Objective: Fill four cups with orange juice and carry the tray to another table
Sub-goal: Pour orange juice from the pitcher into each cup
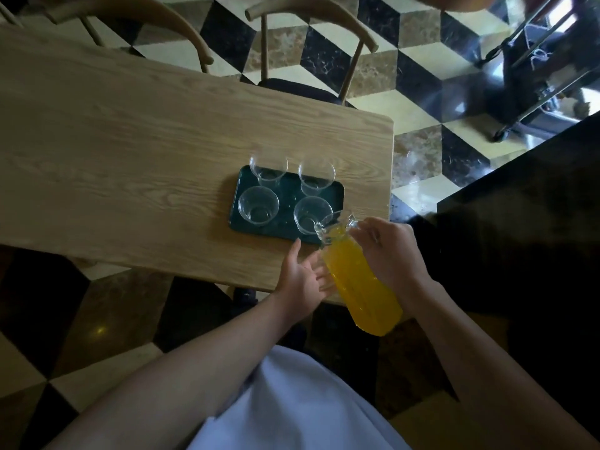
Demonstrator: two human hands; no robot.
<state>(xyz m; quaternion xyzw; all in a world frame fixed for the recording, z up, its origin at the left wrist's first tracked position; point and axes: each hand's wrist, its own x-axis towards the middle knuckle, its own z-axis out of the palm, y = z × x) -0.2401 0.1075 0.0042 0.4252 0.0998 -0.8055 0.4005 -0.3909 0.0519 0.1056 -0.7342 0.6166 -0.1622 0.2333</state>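
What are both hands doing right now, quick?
Left hand: open, straight fingers steadying the side of the pitcher of orange juice.
Right hand: closed around the pitcher near its top, tilting it toward the near right cup.

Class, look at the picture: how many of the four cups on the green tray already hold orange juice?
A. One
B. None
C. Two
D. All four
B: all four cups on the green tray are clear and empty, and the juice is all in the pitcher tilted toward the near right cup.
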